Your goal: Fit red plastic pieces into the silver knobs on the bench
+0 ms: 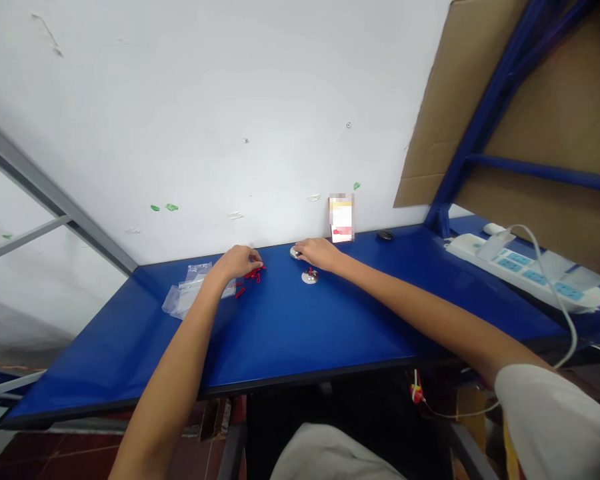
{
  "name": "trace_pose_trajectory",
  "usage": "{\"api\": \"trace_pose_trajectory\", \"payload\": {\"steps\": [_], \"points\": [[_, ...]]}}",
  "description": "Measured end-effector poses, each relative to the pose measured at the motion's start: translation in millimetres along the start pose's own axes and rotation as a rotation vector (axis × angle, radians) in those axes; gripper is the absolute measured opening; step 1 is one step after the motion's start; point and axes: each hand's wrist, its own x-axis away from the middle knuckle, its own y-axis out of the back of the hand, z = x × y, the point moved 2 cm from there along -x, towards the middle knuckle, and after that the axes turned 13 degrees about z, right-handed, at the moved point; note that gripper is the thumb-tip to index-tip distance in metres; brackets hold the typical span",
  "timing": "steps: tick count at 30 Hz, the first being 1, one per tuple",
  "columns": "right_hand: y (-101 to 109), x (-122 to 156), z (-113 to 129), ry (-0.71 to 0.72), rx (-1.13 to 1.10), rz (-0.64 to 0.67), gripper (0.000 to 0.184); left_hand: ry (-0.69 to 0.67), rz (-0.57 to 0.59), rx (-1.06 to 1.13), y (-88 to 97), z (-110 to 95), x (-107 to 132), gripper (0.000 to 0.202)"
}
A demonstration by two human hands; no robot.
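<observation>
My left hand point(238, 262) is at a small pile of red cord-like pieces point(253, 274). Its thumb and fingers are pinched together over the pile, and what lies between them is too small to make out. My right hand point(321, 253) has its fingers closed at the edge of a shiny silver disc point(294, 253) lying at the back of the blue table. Just in front of that hand rests a second shiny round disc point(309, 278), with a bit of red at its upper side. Clear plastic bags point(183, 298) lie partly behind my left forearm.
A lit phone-like screen point(342, 219), partly blurred, leans on the white wall. Beside it is a small black oval object point(385, 235). A white power strip point(525, 270) with a plugged-in cable lies at the right, near the blue metal frame point(473, 143). The blue table point(305, 333) ends at a black front edge.
</observation>
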Motion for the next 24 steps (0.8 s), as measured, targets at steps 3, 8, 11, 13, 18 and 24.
{"api": "trace_pose_trajectory", "payload": {"steps": [3,8,11,13,18,24], "points": [[1.3,5.0,1.6,-0.040,0.006,-0.023,0.022,0.005,-0.001,0.009,-7.9,-3.6,-5.1,0.026],[7.8,12.8,-5.0,-0.129,-0.030,-0.174,0.035,0.038,-0.023,-0.012,-15.4,-12.1,-10.3,0.017],[15.2,20.3,-15.4,-0.228,-0.152,-0.328,0.035,0.004,-0.062,-0.054,-16.0,-22.0,-10.1,0.015],[17.1,29.3,-21.4,-0.276,-0.311,-0.433,0.030,-0.007,-0.131,-0.042,-14.8,-29.4,-8.9,0.019],[1.8,51.1,-17.3,-0.254,-1.082,-0.495,0.020,-0.076,-0.301,0.408,-14.1,-49.3,-7.8,0.019],[-9.2,56.4,7.7,-0.259,-1.664,-0.402,0.013,-0.294,-0.326,0.779,-25.9,-93.3,-9.3,0.037]]}}
